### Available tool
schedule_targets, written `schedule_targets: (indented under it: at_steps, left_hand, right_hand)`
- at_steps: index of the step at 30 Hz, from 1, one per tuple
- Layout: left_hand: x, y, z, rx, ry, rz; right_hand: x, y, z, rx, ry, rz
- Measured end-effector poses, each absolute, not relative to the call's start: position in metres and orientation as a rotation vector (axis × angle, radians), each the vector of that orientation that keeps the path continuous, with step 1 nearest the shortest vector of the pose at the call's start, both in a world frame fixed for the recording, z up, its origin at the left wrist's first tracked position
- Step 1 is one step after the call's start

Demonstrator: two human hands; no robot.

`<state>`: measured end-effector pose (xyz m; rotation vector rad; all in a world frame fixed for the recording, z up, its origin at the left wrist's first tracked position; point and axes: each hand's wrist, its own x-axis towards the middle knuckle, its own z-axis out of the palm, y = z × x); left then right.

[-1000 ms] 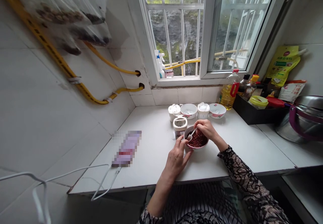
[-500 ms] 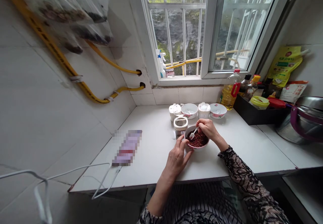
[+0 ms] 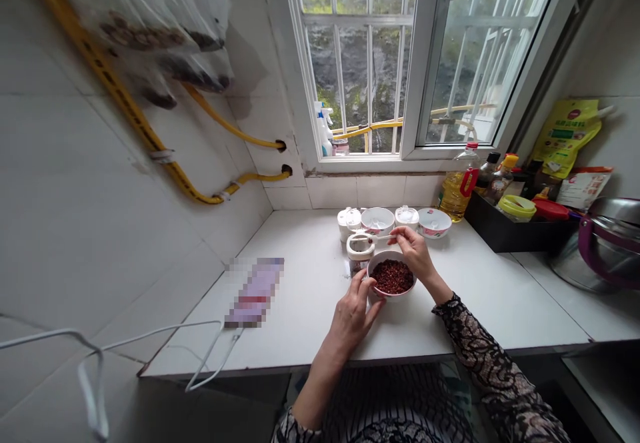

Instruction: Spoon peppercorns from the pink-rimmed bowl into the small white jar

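A white bowl (image 3: 393,294) with a pink pattern stands on the counter, filled with dark red dried bits (image 3: 393,276) that look like peppercorns. My left hand (image 3: 354,306) grips its left side, fingers at the rim and thumb low on the wall. Pinched in my right hand (image 3: 414,254) is a small white spoon (image 3: 383,238), held nearly level above the bowl's far edge. The spoon's tip, with a dark bit on it, is at the mouth of an open seasoning jar (image 3: 360,250) just behind the bowl. Some dark content shows inside this jar.
Behind stand two lidded white jars (image 3: 349,223) (image 3: 407,217) and two bowls (image 3: 377,220) (image 3: 435,222). An oil bottle (image 3: 457,186), a black box (image 3: 515,226) of condiments and a metal pot (image 3: 595,243) line the right. A blurred purple item (image 3: 255,293) and white wire rack (image 3: 205,363) are left.
My right hand has lifted the spoon out of the red bits and moved it up and left to the open jar's mouth. My left hand stays on the bowl.
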<state>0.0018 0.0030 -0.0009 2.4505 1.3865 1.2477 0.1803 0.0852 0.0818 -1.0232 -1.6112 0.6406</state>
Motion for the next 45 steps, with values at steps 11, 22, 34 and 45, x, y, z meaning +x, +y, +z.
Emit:
schedule_targets:
  at_steps: [11,22,34,45]
  left_hand:
    - [0.001,0.002,0.001,2.465,1.378,1.261]
    - [0.001,0.001,0.003,2.465,1.374,1.275]
    - [0.001,0.002,0.001,2.481,1.374,1.28]
    - [0.001,0.002,0.002,2.474,1.378,1.265]
  right_hand:
    - [0.178,0.076,0.083,-0.913,-1.857,0.169]
    - [0.179,0.08,0.074,-1.081,-2.099,0.542]
    - [0.19,0.091,0.08,-1.147,-1.486,1.084]
    - [0.193,0.093,0.079,-1.105,-1.431,1.118]
